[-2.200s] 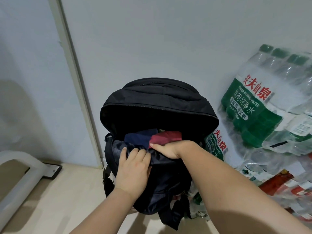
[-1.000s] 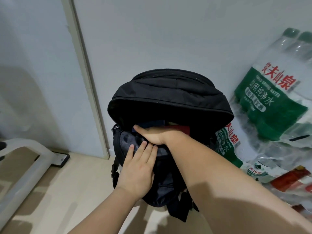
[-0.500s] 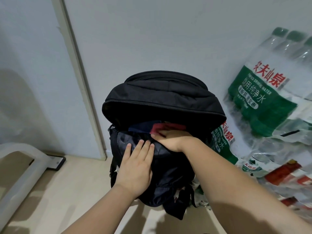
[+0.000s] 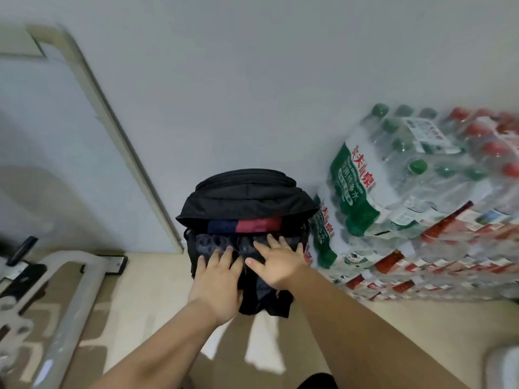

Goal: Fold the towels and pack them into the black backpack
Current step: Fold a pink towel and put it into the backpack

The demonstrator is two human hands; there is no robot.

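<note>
The black backpack (image 4: 247,199) stands on the floor against the white wall, its top flap open. Inside its mouth a folded navy towel (image 4: 222,226) lies next to a folded red towel (image 4: 259,224). My left hand (image 4: 217,279) lies flat on the front panel of the backpack, fingers straight. Beside it my right hand (image 4: 276,261) rests on the same panel with its fingers spread, just below the red towel. Neither hand holds anything.
Shrink-wrapped packs of green-capped water bottles (image 4: 393,175) and red-capped bottles (image 4: 463,248) are stacked at the right, touching the backpack. A door frame (image 4: 120,141) runs down left of the backpack. A white metal frame (image 4: 70,299) lies on the beige floor at the left.
My right hand has come out of the backpack's mouth and now lies on the front panel beside the left hand. The camera has pulled back and up.
</note>
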